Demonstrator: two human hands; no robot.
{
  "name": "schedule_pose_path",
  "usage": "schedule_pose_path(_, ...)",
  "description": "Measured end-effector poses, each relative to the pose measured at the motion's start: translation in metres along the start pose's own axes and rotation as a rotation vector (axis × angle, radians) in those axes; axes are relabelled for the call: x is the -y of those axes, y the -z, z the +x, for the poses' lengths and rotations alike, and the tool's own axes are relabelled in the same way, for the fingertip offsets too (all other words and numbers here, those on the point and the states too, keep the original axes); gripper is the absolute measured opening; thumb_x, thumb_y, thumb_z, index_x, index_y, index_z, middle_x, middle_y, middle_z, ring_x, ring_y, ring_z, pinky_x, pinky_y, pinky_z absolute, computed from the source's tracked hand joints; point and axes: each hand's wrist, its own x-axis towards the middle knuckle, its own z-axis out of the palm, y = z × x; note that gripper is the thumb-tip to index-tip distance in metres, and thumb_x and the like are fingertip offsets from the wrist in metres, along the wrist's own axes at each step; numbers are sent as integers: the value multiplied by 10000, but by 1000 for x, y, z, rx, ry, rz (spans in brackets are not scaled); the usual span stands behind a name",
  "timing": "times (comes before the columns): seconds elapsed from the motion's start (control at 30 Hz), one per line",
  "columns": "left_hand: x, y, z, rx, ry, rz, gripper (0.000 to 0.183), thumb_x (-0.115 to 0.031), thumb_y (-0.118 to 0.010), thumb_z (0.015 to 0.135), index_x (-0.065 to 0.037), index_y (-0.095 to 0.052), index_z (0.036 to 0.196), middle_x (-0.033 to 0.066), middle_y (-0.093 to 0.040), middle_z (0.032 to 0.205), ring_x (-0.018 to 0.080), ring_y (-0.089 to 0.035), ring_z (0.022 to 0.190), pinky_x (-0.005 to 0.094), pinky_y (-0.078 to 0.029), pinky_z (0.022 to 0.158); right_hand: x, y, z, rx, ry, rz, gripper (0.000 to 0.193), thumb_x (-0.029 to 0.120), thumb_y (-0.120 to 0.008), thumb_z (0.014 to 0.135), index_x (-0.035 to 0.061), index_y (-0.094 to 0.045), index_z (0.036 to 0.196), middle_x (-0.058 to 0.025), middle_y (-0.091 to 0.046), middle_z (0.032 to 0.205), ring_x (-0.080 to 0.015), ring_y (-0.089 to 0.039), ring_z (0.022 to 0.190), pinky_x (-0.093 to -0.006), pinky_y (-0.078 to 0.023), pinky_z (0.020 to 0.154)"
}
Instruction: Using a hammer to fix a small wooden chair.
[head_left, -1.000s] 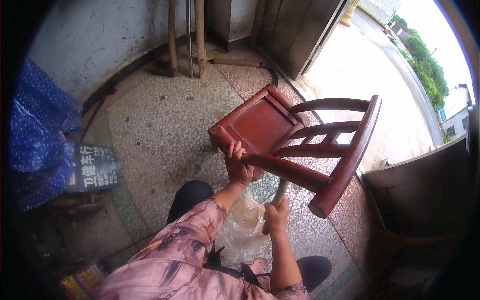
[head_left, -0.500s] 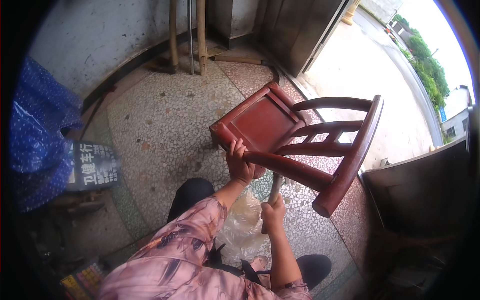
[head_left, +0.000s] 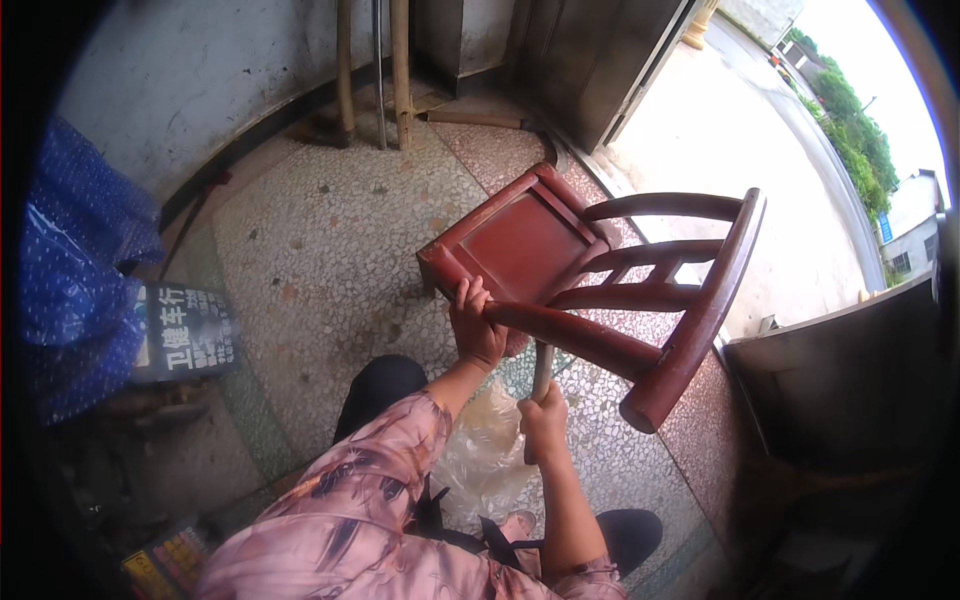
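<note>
A dark red wooden chair (head_left: 525,245) stands in front of me, its slatted backrest (head_left: 640,298) leaning out to the right. At the near corner of the seat, my left hand (head_left: 477,325) is closed on the chair, its fingers over the seat edge beside the thick back post (head_left: 580,335). Below that post, my right hand (head_left: 545,425) is wrapped round the wooden handle (head_left: 543,368) of a tool. The chair hides the tool's upper end, so its kind does not show.
Crumpled clear plastic (head_left: 485,440) lies on the speckled floor (head_left: 320,260) between my knees. Poles (head_left: 402,80) lean against the far wall, near a dark door (head_left: 590,60). Blue dotted cloth (head_left: 85,270) hangs at the left. A dark panel (head_left: 830,370) stands at the right.
My right hand and the tool handle have shifted slightly left, and the handle is more upright. The chair has moved very slightly left; my left hand keeps its hold.
</note>
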Motion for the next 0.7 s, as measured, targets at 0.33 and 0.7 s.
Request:
schedule_pose_path(0.33,-1,0,-2,-7,-5,13,289,-251,-503,915,-50,-454,1116,180,-508,1299,407,-425,1237,521,-344,973,50,34,-22,-289,201,835,178,-73,-544,779,62,-431,809,-31,-482,645,-96,-476,433,-226,-405,392)
schedule_pose_path(0.7,-2,0,1,0,-15,4,278,-218,-517,898,-50,-461,1112,175,-515,1296,391,-426,1241,518,-342,976,42,41,-10,-234,189,604,145,-10,-591,771,43,-464,819,-23,-497,629,-83,-467,418,-223,-398,378)
